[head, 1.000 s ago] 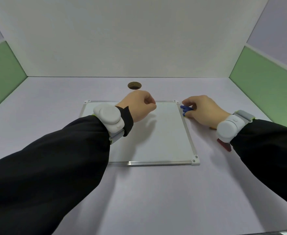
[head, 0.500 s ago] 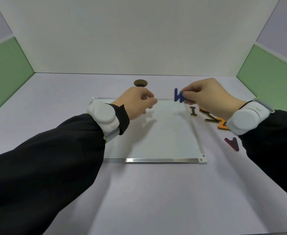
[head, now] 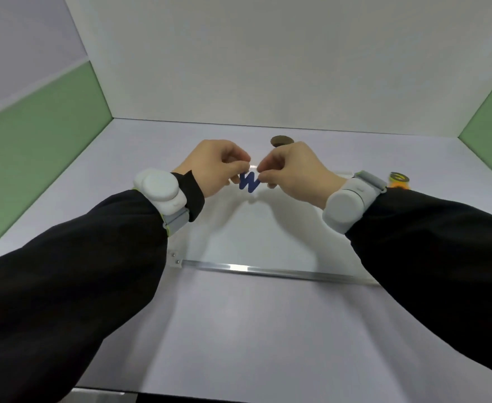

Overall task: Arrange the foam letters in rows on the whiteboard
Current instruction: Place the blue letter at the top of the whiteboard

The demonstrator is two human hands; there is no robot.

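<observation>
Above the far part of the flat white whiteboard with a metal frame [head: 256,245], both hands meet around one dark blue foam letter of W shape [head: 249,183]; the left hand [head: 212,167] has its fingers curled and pinches the upper left tip of the letter, and the right hand [head: 292,168] has its fingers curled too and pinches the upper right tip; the letter hangs between the two hands with its points down, and its shadow falls on the board below it; if it touches the board or not, I cannot tell. Each wrist carries a white round device on a grey strap, and both arms are in black sleeves. Beyond the right wrist, on the pale grey table [head: 239,330], some orange and yellow foam pieces [head: 399,180] lie beside the right edge of the board, partly hidden; their shapes are not readable. Behind the right hand a round brown hole [head: 281,140] shows in the table.
</observation>
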